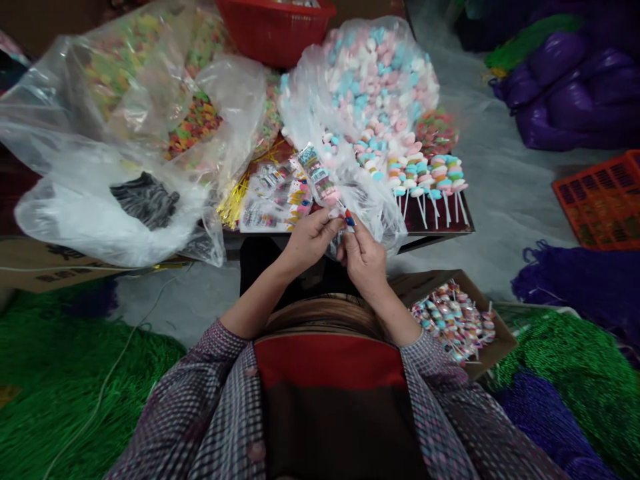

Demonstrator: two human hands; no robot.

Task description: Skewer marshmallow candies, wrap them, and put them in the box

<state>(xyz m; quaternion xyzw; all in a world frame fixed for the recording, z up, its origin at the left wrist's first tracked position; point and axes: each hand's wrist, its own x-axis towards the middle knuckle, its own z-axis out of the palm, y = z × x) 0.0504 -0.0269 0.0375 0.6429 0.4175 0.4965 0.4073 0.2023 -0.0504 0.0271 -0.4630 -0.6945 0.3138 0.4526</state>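
A wrapped marshmallow skewer [319,175] in a clear printed bag points away from me over the table's front edge. At its lower end, the fingers of my left hand [311,235] are closed on the gathered bag. My right hand [366,259] pinches the same end, with a small red and blue piece at its fingertips; what that piece is I cannot make out. Printed clear bags [270,197] lie flat to the left of the skewer, beside a bundle of gold twist ties [234,202]. Unwrapped marshmallow skewers [434,175] lie in a row on the right.
A large bag of pastel marshmallows [377,73] and bags of colourful gummy candy [194,123] cover the table's back. Behind them stands a red basket [277,30]. A cardboard box [503,340] of wrapped skewers sits low right. An orange crate [600,200] stands on the floor.
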